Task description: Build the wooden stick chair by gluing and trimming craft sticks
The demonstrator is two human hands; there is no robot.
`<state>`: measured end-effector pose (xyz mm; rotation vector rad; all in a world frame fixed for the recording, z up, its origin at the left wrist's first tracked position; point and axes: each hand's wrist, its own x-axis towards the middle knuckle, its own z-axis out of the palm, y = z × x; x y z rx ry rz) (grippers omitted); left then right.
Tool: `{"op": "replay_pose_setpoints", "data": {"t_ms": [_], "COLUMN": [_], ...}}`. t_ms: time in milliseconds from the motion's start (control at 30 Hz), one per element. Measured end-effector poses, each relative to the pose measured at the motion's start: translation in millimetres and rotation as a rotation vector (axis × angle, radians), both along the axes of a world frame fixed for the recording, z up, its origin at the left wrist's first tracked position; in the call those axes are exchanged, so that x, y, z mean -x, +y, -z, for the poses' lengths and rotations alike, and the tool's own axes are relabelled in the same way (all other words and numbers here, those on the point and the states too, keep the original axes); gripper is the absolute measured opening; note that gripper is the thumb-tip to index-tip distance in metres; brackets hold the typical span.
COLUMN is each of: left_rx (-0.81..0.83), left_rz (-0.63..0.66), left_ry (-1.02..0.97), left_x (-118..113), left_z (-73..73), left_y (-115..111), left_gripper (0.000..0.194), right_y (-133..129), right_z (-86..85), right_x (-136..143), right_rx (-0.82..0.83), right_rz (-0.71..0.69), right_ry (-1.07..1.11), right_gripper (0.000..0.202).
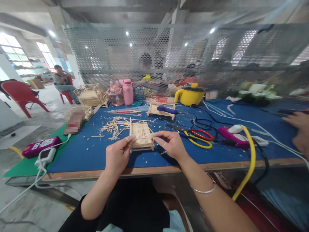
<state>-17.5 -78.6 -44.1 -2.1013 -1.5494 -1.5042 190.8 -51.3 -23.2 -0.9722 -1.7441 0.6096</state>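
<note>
Between my hands a thin wooden stick (144, 138) is held level by its two ends. My left hand (118, 153) pinches the left end, and my right hand (171, 145) pinches the right end. Right behind the stick stands a small model bed (140, 130) built of pale wooden sticks, partly covered by the stick and fingers. Whether the stick touches the model I cannot tell. A pile of loose wooden sticks (116, 126) lies to the left of the model. Past it, a blue glue gun (167, 110) rests on another stick frame (154, 109).
Scissors (196, 135) with red and yellow handles lie right of my right hand. Cables run to a purple power strip (235, 137). A yellow electric pot (190, 95) and a pink flask (127, 92) stand at the back. A co-worker's hand (298, 124) is at the far right.
</note>
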Motion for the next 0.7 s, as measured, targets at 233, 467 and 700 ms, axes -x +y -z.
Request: {"op": "replay_pose_setpoints", "data": {"t_ms": [233,467,700], "left_rx": [-0.008,-0.006,-0.014], "left_rz": [-0.005,-0.029,-0.03], "left_ry": [0.01,-0.019,-0.027], "left_x": [-0.2,-2.5,-2.2], "left_z": [-0.3,1.0,2.5], "left_y": [-0.2,-1.2,-0.6], "left_gripper": [0.018,0.02,0.019], "right_y": [-2.9,-2.3,1.7], "right_z": [0.2,3.5,7.8], "right_x": [1.1,2.2,2.8], "right_rx": [-0.198,-0.168,-0.131], "right_rz": [0.022,-0.006,0.02], "right_ry": [-0.103,-0.084,-0.086], "right_gripper": [0.008,0.028,0.025]}}
